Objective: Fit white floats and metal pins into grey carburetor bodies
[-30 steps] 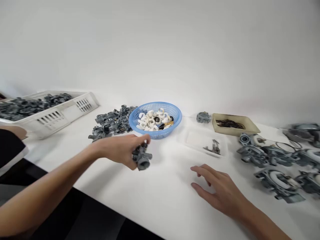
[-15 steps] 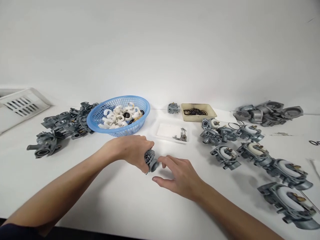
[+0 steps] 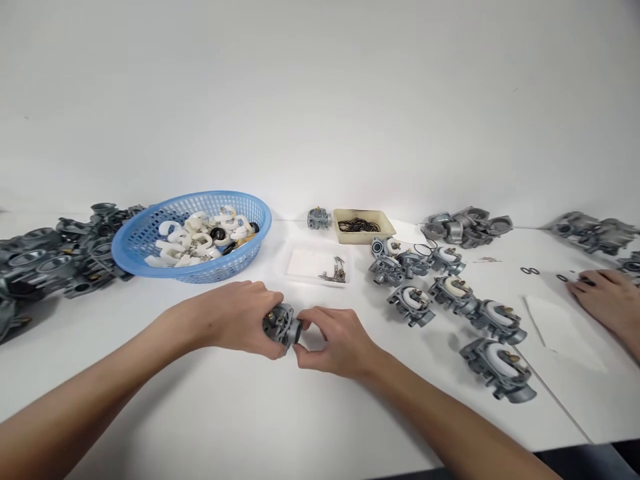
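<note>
My left hand is wrapped around a grey metal carburetor above the white table. The carburetor's inner side, with small brass parts, shows between the two hands. My right hand has its thumb and forefinger closed on the round mouth at the carburetor's right end. Just beyond the hands lies a shallow white tray with small metal pins in it. To the left stands a blue plastic basket of white floats and a few dark pieces.
Grey carburetor bodies are heaped at left. Carburetors with white floats stand at right, near metal bowls. A beige box holds black rubber rings. Another person's hand is at far right.
The view has swung right, bringing another person's hand into sight. My right hand has closed in on the carburetor's mouth, and the carburetor has been turned in my left hand.
</note>
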`<state>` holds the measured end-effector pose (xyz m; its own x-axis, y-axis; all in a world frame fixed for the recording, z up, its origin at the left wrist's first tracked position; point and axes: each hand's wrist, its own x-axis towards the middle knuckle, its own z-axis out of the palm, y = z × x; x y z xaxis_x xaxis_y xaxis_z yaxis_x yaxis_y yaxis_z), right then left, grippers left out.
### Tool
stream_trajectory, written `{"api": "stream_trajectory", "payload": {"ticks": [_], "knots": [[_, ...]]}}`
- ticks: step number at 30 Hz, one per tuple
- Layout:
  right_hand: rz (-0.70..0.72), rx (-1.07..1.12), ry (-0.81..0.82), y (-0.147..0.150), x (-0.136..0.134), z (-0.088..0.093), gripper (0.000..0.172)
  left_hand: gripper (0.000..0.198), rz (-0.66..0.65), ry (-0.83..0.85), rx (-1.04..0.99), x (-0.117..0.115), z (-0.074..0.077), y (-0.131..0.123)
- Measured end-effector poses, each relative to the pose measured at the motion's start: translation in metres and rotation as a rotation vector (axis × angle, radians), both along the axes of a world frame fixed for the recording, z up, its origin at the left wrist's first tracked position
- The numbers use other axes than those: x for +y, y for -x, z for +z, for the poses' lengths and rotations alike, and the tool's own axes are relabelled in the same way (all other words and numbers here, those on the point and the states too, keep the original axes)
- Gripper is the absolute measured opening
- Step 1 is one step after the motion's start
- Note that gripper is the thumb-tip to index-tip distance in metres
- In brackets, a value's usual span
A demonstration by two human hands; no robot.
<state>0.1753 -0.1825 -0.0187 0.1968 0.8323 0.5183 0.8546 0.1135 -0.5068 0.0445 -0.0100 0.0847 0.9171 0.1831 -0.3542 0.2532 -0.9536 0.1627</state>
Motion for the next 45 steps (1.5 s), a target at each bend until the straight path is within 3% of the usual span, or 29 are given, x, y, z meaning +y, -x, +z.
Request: {"api": "stream_trajectory", "payload": {"ticks": [6, 13, 18, 22, 26, 29, 31, 35, 38, 41, 45], "knots": [[0.033, 0.031, 0.064, -0.010, 0.000, 0.000, 0.034, 0.061, -0.063, 0.174, -0.246, 0.015, -0.033, 0.023], [0.086, 0.006, 0.172, -0.016, -0.006, 0.003, 0.044, 0.038, 0.001, 0.377, -0.568, 0.016, -0.083, 0.034], [0.100, -0.060, 0.237, -0.017, -0.010, 0.017, 0.047, 0.042, -0.013, 0.410, -0.628, 0.018, -0.093, 0.036], [0.047, -0.154, 0.183, -0.022, 0.004, 0.051, 0.042, 0.045, -0.026, 0.403, -0.640, 0.019, -0.095, 0.038], [-0.005, -0.240, 0.146, -0.013, 0.053, 0.110, 0.028, 0.050, -0.044, 0.373, -0.665, 0.020, -0.098, 0.040], [-0.035, -0.370, 0.292, 0.002, 0.113, 0.147, 0.026, 0.051, -0.053, 0.352, -0.683, 0.020, -0.100, 0.041], [-0.025, -0.549, 0.492, 0.012, 0.159, 0.157, 0.025, 0.049, -0.058, 0.341, -0.684, 0.019, -0.101, 0.041], [-0.031, -0.673, 0.671, 0.024, 0.244, 0.144, 0.018, 0.047, -0.073, 0.316, -0.692, 0.020, -0.102, 0.042], [-0.096, -0.718, 0.753, 0.026, 0.289, 0.125, 0.031, 0.050, -0.091, 0.304, -0.695, 0.022, -0.104, 0.040], [-0.149, -0.717, 0.812, 0.025, 0.316, 0.112, 0.034, 0.054, -0.108, 0.291, -0.700, 0.023, -0.108, 0.038], [-0.210, -0.654, 0.840, 0.022, 0.331, 0.099, 0.034, 0.055, -0.125, 0.276, -0.716, 0.022, -0.111, 0.036]]}}
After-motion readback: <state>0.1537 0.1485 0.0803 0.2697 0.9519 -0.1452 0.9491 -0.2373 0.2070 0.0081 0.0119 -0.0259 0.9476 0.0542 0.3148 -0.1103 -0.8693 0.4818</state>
